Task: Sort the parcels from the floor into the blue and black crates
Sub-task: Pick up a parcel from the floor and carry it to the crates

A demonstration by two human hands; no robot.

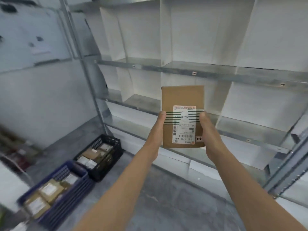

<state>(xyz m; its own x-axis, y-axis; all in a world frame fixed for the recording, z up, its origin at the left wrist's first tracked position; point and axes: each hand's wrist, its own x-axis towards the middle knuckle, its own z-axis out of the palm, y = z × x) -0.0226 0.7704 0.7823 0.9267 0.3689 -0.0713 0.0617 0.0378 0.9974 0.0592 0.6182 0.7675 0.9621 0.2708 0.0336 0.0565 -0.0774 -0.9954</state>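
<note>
1. Head view: a flat, rectangular parcel (182, 99) of plain brown cardboard is held upright in the air in front of the shelves (200, 72), well above the floor (166, 197) and apart from both crates.
2. The left hand (159, 129) grasps the parcel's left edge and the right hand (206, 129) grasps its right edge. The fingers of both go behind the cardboard and are hidden.
3. A white paper label (184, 130) covers the parcel's lower middle, printed with barcodes and upside-down text. A small white tag (200, 139) sits beside it at the lower right corner.
4. Thin dark streaks cross the label between the two hands. What they are cannot be told.
5. The shelves are dull grey metal with white upright dividers that form box-like bays.
6. The black crate (106, 165) stands on the floor at lower left. It is plastic with lattice walls and holds brown and white packets (93, 155).
7. The blue crate (70, 202) stands just beside it, nearer the camera. It has ribbed and lattice plastic walls and holds brown boxes (50, 190) with white labels.
8. The floor is grey and mottled, like concrete.
9. The left side of the picture is blurred. The things against the far left edge are too smeared to name, and the blue crate's near corner is soft.
</note>
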